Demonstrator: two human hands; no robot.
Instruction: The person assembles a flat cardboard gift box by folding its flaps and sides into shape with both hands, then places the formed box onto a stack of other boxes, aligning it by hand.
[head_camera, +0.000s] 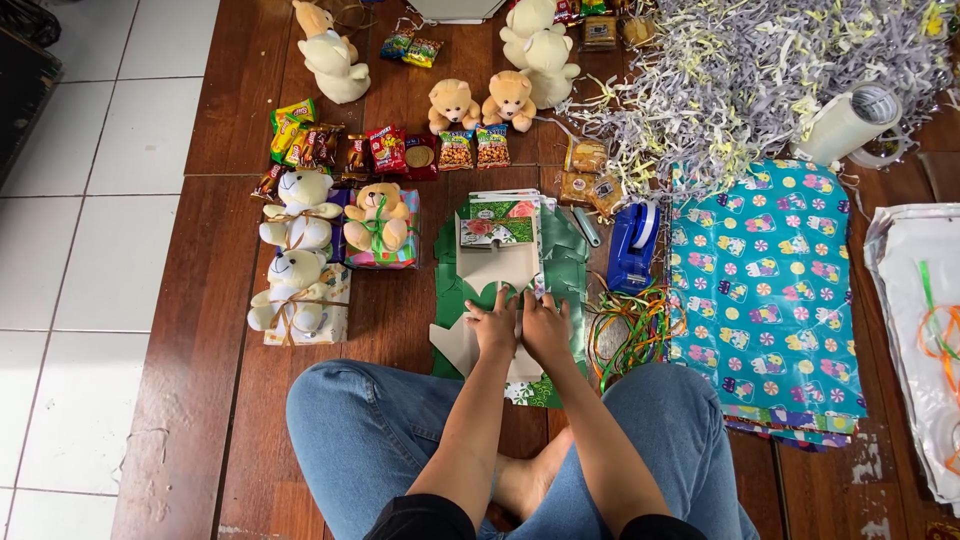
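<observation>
At far left, three small plush bears (300, 262) tied with ribbon rest on finished wrapped parcels on the wooden floor (200, 300), with a row of snack packets (385, 150) above them. At centre, a seated person in jeans leans over a sheet of green wrapping paper (560, 270) on which a flat box (497, 245) lies. The left hand (492, 325) presses flat on the near edge of the folded paper, fingers spread and closed on nothing; the right hand (545, 328) lies beside it, touching it, fingers bent down on the same fold, and whether they pinch the paper cannot be told. The step in hand appears to be creasing the near flap against the box. The next move would likely call for tape: the blue tape dispenser (632, 248) stands just right of the paper, above loose ribbons (625, 325). Further right lie teal patterned paper (765, 290) and shredded filler (750, 70).
</observation>
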